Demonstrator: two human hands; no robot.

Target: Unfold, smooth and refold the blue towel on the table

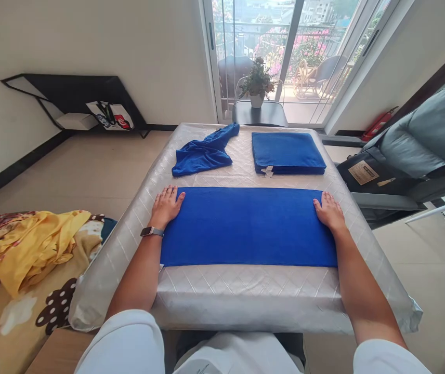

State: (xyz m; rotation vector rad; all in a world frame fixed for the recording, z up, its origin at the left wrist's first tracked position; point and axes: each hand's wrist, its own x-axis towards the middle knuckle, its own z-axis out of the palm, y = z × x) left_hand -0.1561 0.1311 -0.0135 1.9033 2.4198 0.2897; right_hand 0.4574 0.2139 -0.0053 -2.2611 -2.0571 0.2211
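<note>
A blue towel (249, 228) lies flat in a long rectangle across the quilted silver table cover (246, 291). At its far left corner rests my left hand (166, 205), palm down with the fingers stretched out. My right hand (329, 210) lies flat on the far right corner in the same way. Beyond the towel, to the left, is a crumpled blue cloth (206, 150). A neat stack of folded blue towels (288, 151) sits at the far right, with a white tag hanging from its front edge.
Left of the table is a bed with a yellow cloth (37, 246) heaped on it. A grey padded chair (433, 135) stands close on the right. Behind the table, a potted plant (257, 85) sits on a dark chair before the glass door.
</note>
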